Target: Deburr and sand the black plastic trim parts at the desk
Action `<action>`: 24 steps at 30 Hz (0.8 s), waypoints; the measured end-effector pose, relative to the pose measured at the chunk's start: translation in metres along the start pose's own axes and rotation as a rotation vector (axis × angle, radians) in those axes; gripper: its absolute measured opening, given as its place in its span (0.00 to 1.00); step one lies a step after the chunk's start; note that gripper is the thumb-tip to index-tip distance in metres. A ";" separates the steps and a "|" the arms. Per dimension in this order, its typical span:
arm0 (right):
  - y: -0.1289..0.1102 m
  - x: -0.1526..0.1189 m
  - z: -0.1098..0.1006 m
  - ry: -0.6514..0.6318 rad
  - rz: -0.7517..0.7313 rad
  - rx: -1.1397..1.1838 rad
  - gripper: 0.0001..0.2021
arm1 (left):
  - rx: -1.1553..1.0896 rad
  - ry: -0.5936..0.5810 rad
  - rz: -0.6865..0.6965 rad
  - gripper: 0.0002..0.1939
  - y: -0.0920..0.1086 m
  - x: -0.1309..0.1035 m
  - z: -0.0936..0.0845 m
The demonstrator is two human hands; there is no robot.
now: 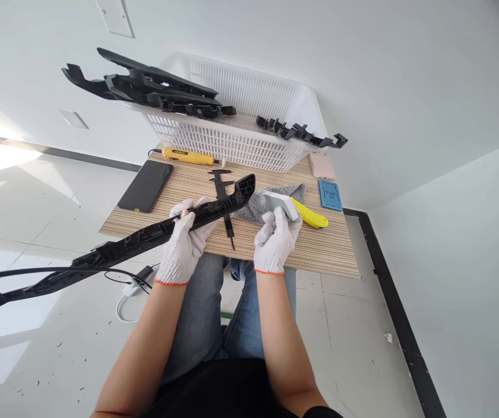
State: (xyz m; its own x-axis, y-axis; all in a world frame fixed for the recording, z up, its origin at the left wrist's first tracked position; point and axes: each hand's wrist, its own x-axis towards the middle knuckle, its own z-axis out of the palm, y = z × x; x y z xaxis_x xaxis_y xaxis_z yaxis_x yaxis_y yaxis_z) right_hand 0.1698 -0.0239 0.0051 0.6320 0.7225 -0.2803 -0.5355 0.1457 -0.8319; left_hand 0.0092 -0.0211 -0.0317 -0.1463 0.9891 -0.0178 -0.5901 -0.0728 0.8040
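In a white knit glove, my left hand (183,244) is closed round a long black plastic part (145,237), which slants from the lower left up to the middle of the table. My right hand (277,239), gloved too, grips a small white and grey block (283,204). Just beyond that block lie a grey cloth (256,208) and a yellow brush (310,215). A black caliper (222,190) rests on the table, partly hidden beneath the long part.
The wood-grain table (319,252) bears a white basket (227,139) with black plastic parts (145,87), a yellow tool (187,156), a black phone (145,186), a pink box (321,166) and a blue pad (330,195). A black cable (36,270) crosses the left side.
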 end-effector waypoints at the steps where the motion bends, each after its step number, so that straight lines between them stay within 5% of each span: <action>1: -0.003 0.001 -0.003 -0.037 -0.019 0.017 0.19 | 0.002 -0.001 -0.009 0.17 0.000 0.000 0.000; 10: -0.015 0.008 -0.017 -0.147 -0.009 0.033 0.14 | 0.033 -0.035 -0.098 0.17 0.004 -0.004 0.011; 14: -0.004 0.011 -0.027 -0.324 -0.075 -0.208 0.16 | 0.125 0.060 -0.098 0.19 0.013 -0.008 0.027; 17: -0.001 0.018 -0.036 -0.226 -0.162 -0.314 0.16 | 0.221 0.156 -0.059 0.18 0.019 -0.010 0.035; 20: -0.007 0.023 -0.042 -0.184 -0.186 -0.282 0.32 | 0.252 0.209 -0.034 0.17 0.024 -0.010 0.037; 24: -0.020 0.016 -0.046 -0.437 -0.028 -0.385 0.64 | 0.290 0.231 -0.017 0.16 0.020 -0.009 0.037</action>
State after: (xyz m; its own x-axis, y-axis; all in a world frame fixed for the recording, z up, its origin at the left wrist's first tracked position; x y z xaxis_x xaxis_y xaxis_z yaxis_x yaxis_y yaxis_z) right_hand 0.2157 -0.0462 -0.0049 0.3095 0.9456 -0.0999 -0.2275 -0.0284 -0.9734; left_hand 0.0278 -0.0264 0.0065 -0.3330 0.9325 -0.1397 -0.3497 0.0155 0.9367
